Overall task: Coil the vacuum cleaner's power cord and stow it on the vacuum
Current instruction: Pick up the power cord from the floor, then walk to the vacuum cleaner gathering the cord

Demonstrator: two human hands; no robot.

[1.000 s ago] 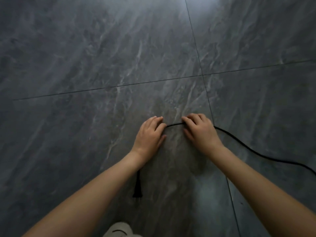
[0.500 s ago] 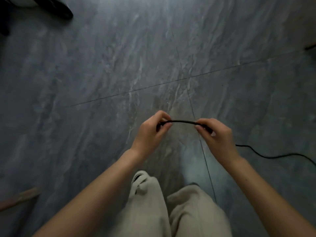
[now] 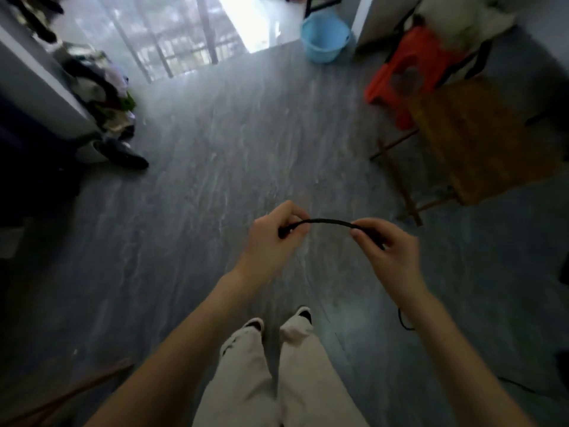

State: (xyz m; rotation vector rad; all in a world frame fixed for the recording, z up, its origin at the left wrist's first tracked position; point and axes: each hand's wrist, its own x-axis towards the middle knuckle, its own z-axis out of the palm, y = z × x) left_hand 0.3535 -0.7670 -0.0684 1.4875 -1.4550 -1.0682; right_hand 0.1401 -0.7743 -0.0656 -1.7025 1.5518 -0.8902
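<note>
I see my left hand (image 3: pixel 271 238) pinched shut on the cord (image 3: pixel 323 221), thumb and fingers together around a thicker black end. My right hand (image 3: pixel 385 246) is likewise clamped on it. Between them the thin, round cord arches upward, held above the grey, marble-veined floor (image 3: pixel 200 211). More cord shows on the floor near my right forearm. A pale blue bucket (image 3: pixel 325 37) stands at the floor's far edge; an orange stool (image 3: pixel 409 72) sits toward the far right corner.

One camera only, worn on my head, looking forward and down over my arms at the grey floor (image 3: pixel 215 186). My hands sit close at centre, my feet at 6 o'clock, a blue bucket (image 3: pixel 325 35) far off near 12.
</note>
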